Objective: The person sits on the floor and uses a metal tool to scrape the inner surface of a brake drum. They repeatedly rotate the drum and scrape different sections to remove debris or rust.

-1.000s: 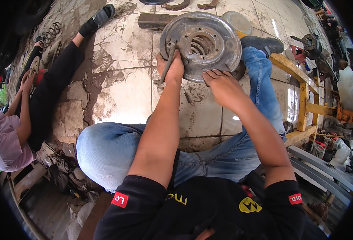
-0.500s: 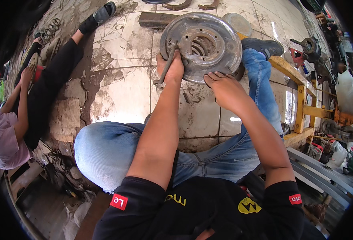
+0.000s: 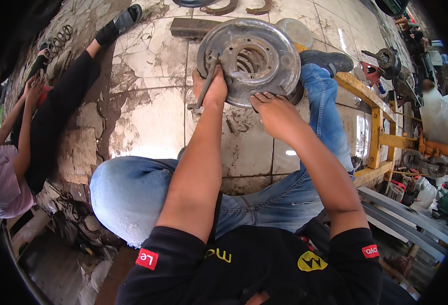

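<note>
A round, grimy metal brake backing plate (image 3: 290,61), with a large central hole and a ring of bolt holes, is held tilted above the tiled floor. My left hand (image 3: 212,87) grips its left edge, fingers closed, with a rod-like metal lever (image 3: 209,84) running across the hand. At the near rim, the fingers of my right hand (image 3: 277,114) bend over the plate; the thumb and whatever lies under the palm are hidden. Through the central hole shows part of a coil spring (image 3: 245,63).
Beyond the plate lie a rectangular metal bar (image 3: 196,27), a round lid (image 3: 295,33) and curved brake shoes (image 3: 221,7). A yellow frame (image 3: 375,132) stands at right, near grey metal rails (image 3: 407,216). At left sits another person (image 3: 10,178), with coil springs (image 3: 60,38) near their feet.
The view has shifted slightly; my hands keep about the same places on the backing plate. The other person's hands have come together at left.
</note>
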`<state>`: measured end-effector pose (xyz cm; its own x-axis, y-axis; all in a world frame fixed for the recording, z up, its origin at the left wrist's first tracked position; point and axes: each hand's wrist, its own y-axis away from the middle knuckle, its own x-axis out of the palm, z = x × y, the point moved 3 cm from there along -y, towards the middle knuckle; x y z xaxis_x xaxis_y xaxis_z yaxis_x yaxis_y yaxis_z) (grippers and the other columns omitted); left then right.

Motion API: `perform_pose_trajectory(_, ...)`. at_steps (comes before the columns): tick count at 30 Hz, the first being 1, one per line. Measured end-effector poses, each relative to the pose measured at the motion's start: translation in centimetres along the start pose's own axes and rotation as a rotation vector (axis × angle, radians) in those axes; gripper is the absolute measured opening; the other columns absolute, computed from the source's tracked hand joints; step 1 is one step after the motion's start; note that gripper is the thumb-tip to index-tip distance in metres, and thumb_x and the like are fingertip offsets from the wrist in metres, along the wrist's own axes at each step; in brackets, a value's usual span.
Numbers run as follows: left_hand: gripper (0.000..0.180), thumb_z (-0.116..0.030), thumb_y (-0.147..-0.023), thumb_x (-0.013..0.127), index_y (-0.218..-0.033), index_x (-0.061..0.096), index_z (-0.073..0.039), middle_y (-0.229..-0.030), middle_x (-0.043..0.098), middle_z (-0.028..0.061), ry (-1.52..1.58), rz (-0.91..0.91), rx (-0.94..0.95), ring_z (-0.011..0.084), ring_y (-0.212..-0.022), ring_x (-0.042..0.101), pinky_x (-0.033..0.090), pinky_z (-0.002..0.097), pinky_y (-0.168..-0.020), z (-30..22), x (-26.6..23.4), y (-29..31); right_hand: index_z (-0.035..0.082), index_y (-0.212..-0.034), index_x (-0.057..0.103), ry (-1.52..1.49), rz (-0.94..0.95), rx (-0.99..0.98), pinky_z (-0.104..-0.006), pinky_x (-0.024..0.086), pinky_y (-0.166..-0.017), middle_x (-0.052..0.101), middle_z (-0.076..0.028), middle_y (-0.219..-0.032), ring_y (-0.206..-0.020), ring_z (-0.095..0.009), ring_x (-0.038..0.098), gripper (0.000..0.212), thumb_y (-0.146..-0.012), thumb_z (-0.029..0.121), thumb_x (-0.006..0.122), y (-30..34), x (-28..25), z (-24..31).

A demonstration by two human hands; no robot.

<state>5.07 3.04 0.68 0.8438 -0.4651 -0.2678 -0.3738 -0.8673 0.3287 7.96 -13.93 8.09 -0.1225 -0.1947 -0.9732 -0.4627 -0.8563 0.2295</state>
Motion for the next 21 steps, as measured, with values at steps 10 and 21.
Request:
perform_pose_trajectory(10, 0.059, -0.039, -0.080, 0.070, -0.123, 0.059, 0.000, -0.118, 0.065, 0.0215, -0.033, 0.005, -0.052, 0.0349, -0.111, 0.062, 0.045, 0.0397, -0.098, -0.5, -0.1, 0.1, 0.000, -0.126, 0.056, -0.021, -0.021, 0.023, -0.0439, 0.041, -0.106, 0.061, -0.014, -0.128, -0.122, -0.028, 0.056, 0.038, -0.089, 0.008, 0.049, 0.0, -0.3, 0.0)
perform_pose_trajectory(21, 0.052, -0.039, -0.080, 0.072, -0.114, 0.058, -0.002, -0.107, 0.069, 0.0207, -0.064, 0.006, 0.021, 0.0369, -0.103, 0.065, 0.048, 0.0408, -0.093, -0.1, 0.7, -0.1, -0.002, -0.121, 0.059, 0.031, 0.119, 0.127, -0.0425, 0.044, -0.102, 0.063, -0.016, -0.124, -0.120, -0.029, 0.058, 0.037, -0.086, 0.005, 0.053, -1.3, -0.4, 0.0)
